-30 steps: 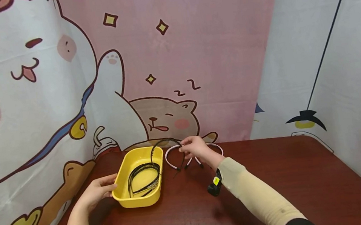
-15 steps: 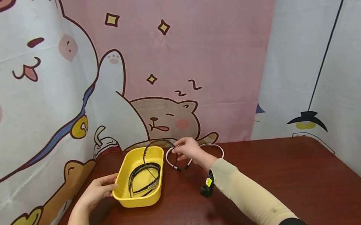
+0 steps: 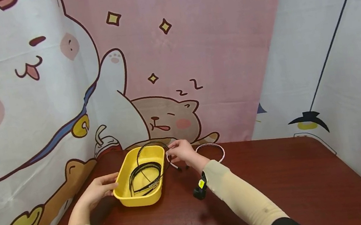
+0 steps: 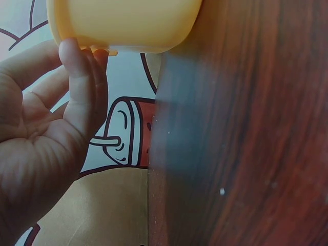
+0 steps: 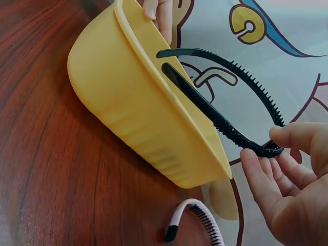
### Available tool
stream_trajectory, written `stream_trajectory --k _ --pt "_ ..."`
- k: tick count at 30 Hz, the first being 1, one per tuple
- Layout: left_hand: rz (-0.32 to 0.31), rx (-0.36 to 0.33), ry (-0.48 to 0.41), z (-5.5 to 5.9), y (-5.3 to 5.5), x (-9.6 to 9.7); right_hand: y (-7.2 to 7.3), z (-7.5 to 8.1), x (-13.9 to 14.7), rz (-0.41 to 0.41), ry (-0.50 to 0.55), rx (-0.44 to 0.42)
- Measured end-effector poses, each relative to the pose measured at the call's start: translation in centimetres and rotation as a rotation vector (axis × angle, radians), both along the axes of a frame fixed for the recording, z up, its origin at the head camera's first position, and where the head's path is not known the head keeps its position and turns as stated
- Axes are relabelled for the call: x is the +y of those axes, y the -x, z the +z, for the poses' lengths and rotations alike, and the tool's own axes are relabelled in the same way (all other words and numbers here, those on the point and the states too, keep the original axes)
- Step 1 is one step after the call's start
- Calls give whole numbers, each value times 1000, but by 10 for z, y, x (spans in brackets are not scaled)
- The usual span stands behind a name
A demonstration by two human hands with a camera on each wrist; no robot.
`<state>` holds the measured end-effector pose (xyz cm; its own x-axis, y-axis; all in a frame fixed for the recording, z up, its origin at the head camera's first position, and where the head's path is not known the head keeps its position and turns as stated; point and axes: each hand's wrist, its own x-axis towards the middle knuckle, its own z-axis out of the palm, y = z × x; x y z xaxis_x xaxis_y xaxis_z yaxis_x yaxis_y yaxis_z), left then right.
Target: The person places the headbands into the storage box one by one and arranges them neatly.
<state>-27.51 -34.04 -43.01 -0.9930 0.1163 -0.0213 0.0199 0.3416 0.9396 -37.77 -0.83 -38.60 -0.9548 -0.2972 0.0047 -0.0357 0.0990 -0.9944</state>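
Observation:
A yellow plastic basin (image 3: 142,200) stands on the table; my left hand (image 3: 97,193) grips its left rim, with fingertips showing at the rim in the right wrist view. My right hand (image 3: 186,153) pinches a black toothed headband (image 5: 256,92) at its curved top. In the right wrist view its two free ends point over the basin's opening. Inside the basin lie black headbands (image 3: 149,165), partly overlapping, so I cannot tell how many. Beyond my right hand, pale pink headbands (image 3: 221,149) lie on the table, one partly hidden by that hand.
The dark red-brown wooden table (image 3: 280,190) extends to the right and toward me. A cartoon-printed cloth (image 3: 222,65) hangs along its back, left and right sides. Each wrist carries a small black camera (image 3: 200,190).
My right hand has moved left with the black headband, from beside the basin to over its right side. A pale pink headband behind it is now more covered. My left hand has stayed put.

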Motion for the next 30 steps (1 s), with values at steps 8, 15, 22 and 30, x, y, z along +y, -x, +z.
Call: stream_trajectory --k 8,15,22,30 --pt "-14 6 -19 2 1 2 -1 -3 -8 -10 24 -20" --pt "-5 6 -25 1 2 1 -6 -6 -19 19 55 -31" --pt "-17 16 -23 -1 2 -1 -8 -11 -30 11 70 -37" --pt "-31 19 -36 -2 1 -3 -8 -16 -43 -16 87 -54"
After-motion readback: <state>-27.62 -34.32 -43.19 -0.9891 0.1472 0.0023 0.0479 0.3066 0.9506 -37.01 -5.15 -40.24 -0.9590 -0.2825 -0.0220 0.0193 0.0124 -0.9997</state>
